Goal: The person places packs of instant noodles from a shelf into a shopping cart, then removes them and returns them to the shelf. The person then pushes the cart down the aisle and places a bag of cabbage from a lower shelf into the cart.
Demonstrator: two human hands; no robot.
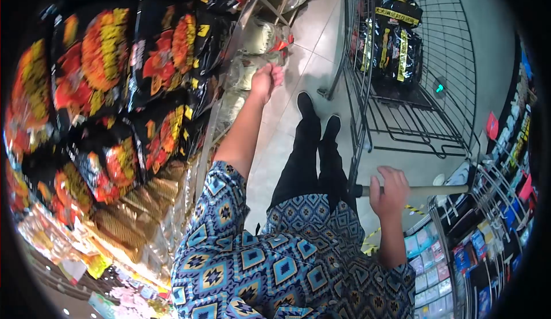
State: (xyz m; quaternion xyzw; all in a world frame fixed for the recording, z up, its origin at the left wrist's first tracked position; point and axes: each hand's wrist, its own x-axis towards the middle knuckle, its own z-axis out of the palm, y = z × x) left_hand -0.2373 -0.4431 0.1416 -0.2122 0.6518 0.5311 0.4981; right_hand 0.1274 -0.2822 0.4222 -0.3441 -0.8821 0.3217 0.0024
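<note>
Packets [106, 61] in black wrappers with red, orange and yellow pictures crowd the shelves on the left, gold-coloured packs [123, 221] lying below them in the view. A shelf edge [221, 109] runs between these and a row of clear, pale packs [257, 38] bordering the floor. The left hand [268, 82] is stretched out over that row, fingers loosely curled; whether it touches a pack or has hold of anything, I cannot tell. On the other side, the right hand [391, 194] lies across the handle [439, 190] of a wire shopping cart [360, 98], thumb and fingers bent loosely and a little apart; how firmly they grip is not clear. The cart stands just beside the legs on the right, its basket reaching forward. Black bags [407, 55] with yellow labels are stacked toward its far end, with bare wire nearer the handle. A strip of grey tiled floor [321, 46] separates cart from shelves, and two dark shoes [307, 105] stand in it; a cart wheel [324, 94] juts in beside them, narrowing the way. Display racks [425, 256] of small boxed goods close off the right, near the handle's end.
</note>
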